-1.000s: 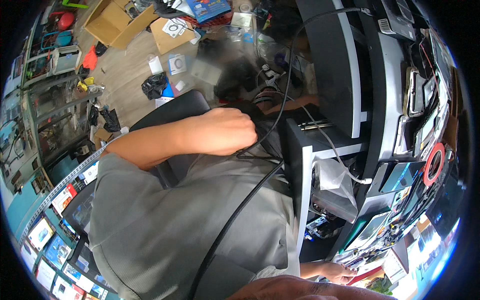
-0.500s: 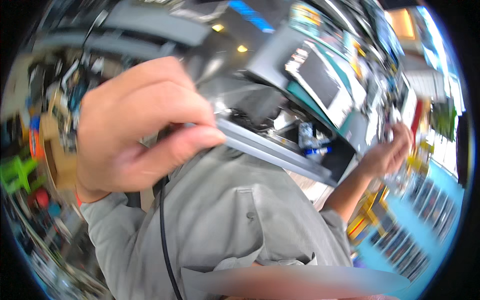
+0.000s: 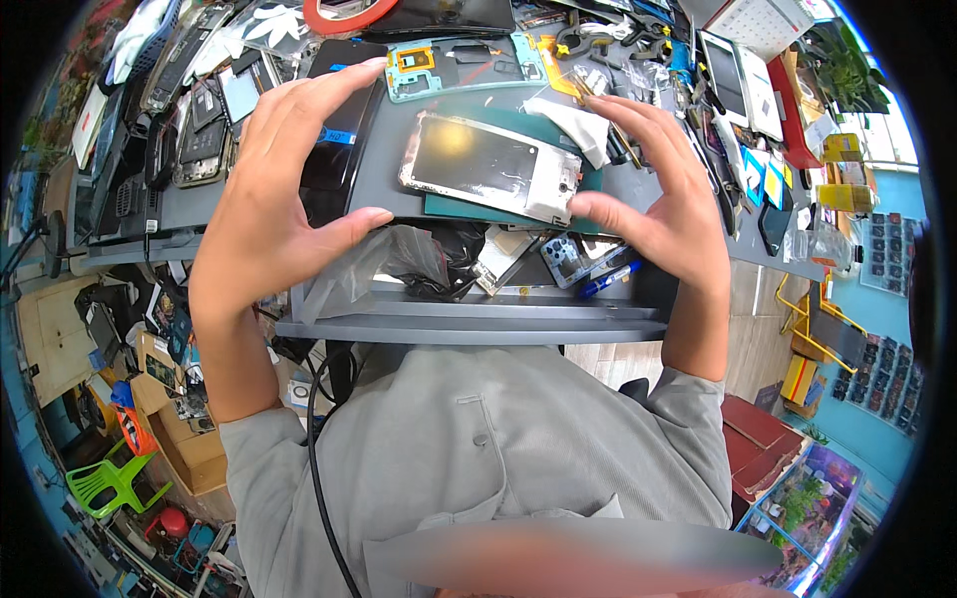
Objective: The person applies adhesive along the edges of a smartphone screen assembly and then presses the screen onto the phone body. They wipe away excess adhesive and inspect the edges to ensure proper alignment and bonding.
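Observation:
A silver phone body (image 3: 474,164) with a dark middle lies tilted on a green mat (image 3: 464,207) on the grey desk. My left hand (image 3: 274,194) hovers to its left, fingers and thumb spread, holding nothing. My right hand (image 3: 668,194) is likewise open on the other side. Its thumb tip is by the phone body's right end; whether they touch I cannot tell. Behind the phone body lies a pale teal phone frame (image 3: 464,90) with an orange part. A crumpled white wipe (image 3: 573,130) sits near my right fingers.
Below the desk edge, an open grey drawer (image 3: 478,329) holds a clear plastic bag (image 3: 374,269), a blue phone back (image 3: 566,261) and a blue pen (image 3: 610,280). Phone parts crowd the left; pliers (image 3: 598,42) and tools lie at the back right. A black cable (image 3: 317,468) hangs before my shirt.
My view has turned and steadied. My left hand, earlier pinched at the drawer's edge, is now spread above the desk. My right hand has come from the far right to beside the phone body.

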Tool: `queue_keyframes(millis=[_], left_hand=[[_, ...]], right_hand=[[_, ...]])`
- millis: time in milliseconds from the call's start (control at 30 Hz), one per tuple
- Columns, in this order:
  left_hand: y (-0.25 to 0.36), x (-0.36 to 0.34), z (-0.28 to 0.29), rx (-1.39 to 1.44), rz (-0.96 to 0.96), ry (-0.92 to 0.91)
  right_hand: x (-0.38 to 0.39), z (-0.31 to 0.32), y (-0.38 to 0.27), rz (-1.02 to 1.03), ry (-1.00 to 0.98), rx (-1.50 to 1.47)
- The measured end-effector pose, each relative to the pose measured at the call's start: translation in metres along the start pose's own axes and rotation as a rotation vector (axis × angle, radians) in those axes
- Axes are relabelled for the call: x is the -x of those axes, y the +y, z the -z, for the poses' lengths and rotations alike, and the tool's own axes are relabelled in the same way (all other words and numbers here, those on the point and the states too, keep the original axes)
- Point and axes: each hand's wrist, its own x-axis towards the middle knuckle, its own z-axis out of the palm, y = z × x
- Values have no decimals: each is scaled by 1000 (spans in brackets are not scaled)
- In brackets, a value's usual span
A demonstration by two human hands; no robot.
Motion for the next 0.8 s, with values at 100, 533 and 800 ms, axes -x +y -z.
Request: queue_keyframes(millis=[100, 533, 800], left_hand=[[-2, -7, 5, -74, -5, -107], [-28, 4, -25, -386, 559, 182], [-32, 4, -23, -238, 666, 234]], right_hand=[[-6, 1, 7, -89, 35, -37], [-89, -38, -27, 294, 38, -64], [-88, -48, -23, 257, 42, -126]])
